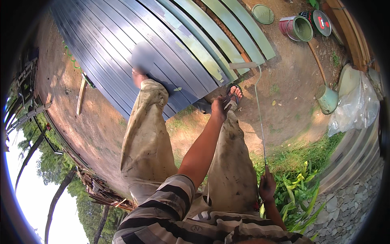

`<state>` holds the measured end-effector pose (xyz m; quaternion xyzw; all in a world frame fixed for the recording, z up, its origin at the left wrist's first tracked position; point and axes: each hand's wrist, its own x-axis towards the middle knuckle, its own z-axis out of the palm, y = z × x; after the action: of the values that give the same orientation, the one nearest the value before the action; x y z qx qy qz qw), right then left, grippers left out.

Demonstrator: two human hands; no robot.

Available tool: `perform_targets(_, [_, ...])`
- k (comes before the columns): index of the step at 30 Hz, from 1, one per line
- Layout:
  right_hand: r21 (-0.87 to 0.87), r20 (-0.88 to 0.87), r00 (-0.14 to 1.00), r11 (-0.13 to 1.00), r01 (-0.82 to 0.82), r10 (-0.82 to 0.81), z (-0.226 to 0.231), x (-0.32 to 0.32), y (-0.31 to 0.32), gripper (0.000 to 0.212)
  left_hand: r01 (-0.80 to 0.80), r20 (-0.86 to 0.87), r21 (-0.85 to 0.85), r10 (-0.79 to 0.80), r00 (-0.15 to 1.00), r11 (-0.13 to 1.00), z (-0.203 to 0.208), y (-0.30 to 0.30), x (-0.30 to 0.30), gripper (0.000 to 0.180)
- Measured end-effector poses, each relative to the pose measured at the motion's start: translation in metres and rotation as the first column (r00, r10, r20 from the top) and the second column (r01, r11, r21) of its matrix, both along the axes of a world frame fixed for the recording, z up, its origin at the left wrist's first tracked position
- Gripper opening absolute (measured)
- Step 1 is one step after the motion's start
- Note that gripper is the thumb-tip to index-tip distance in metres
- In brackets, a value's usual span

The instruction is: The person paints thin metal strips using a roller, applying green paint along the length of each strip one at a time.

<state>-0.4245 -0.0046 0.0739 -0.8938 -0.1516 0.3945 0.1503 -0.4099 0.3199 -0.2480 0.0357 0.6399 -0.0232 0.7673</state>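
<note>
A wide bed of long painted wooden planks (122, 44), dark blue-grey on the left and pale green on the right, lies on the bare earth ground (284, 101) at the far side. The person stands at its near edge in dirty beige trousers (146, 138) and a striped shirt (170, 211), one foot in a sandal (233, 94). To the right lie a crumpled clear plastic sheet (357, 105), a pale green watering jug (326, 99), and farther off an open red paint tin with green inside (296, 27) and its round green lid (263, 13). A thin long-handled paint roller (260, 118) runs from the planks' edge back to the near right. The right hand (267, 186) has its fingers clenched around the near end of that handle. The left hand (219, 109) rests on the right knee; whether its fingers are curled cannot be told.
</note>
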Motion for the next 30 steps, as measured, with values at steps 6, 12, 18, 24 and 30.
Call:
perform_targets(6, [-0.012,-0.092,0.988,0.992,-0.128,0.127,0.026,0.025,-0.005,0.055,0.723,0.032,0.203,-0.742,0.669,0.660,0.100,0.008,-0.049,0.044])
perform_targets(12, [-0.079,-0.050,0.969,0.966,-0.246,0.242,0.020,0.046,0.007,0.059,0.762,-0.120,0.647,-0.989,0.091,-0.008,0.175,0.036,-0.046,0.043])
perform_targets(18, [-0.083,-0.034,0.965,0.961,-0.262,0.260,0.013,0.054,0.020,0.062,0.623,-0.233,0.704,-0.940,-0.250,-0.341,0.312,0.096,-0.014,0.048])
perform_targets(24, [-0.170,-0.011,0.941,0.927,-0.334,0.337,0.004,0.064,0.062,0.062,0.496,-0.250,0.789,-0.928,-0.278,-0.362,0.316,0.090,-0.021,0.042])
perform_targets(30, [-0.204,-0.026,0.923,0.902,-0.381,0.384,0.018,0.057,0.046,0.061,0.375,-0.331,0.831,-0.907,-0.261,-0.411,0.318,0.078,-0.009,0.032])
